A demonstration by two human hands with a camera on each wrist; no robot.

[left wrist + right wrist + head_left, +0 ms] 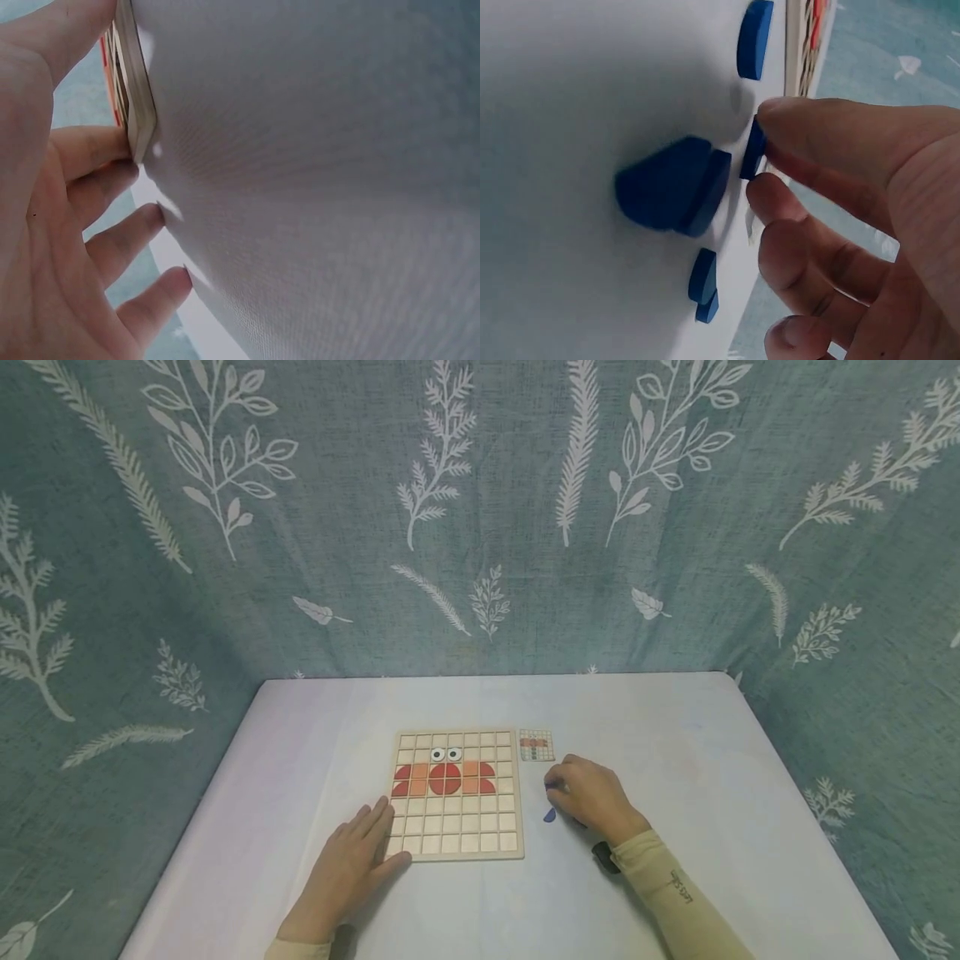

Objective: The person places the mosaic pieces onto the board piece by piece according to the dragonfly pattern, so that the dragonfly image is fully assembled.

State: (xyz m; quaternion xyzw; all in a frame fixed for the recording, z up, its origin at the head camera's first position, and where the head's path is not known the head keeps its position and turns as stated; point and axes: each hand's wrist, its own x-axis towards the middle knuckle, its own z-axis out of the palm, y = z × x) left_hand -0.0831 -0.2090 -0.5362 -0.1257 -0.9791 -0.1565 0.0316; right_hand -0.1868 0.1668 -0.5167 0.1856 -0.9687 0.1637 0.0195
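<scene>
My left hand point(348, 868) lies with fingers spread at the lower left edge of a wooden grid board point(520, 814); in the left wrist view, fingertips point(112, 146) touch the board's corner. On the board, red quarter-round pieces point(445, 779), orange pieces point(418, 779) and two eye pieces point(438, 754) form a figure. To the right of the board, my right hand point(590, 795) pinches a small blue piece point(753, 148) between thumb and finger, close over the table. Around it lie more blue pieces point(667, 184), one rounded blue piece point(550, 816) nearest the board.
A small pattern card point(537, 745) lies at the board's upper right corner. The white table point(645, 710) is enclosed by green leaf-patterned cloth point(510, 527) at the back and sides. A black wrist strap point(606, 857) sits by the right sleeve.
</scene>
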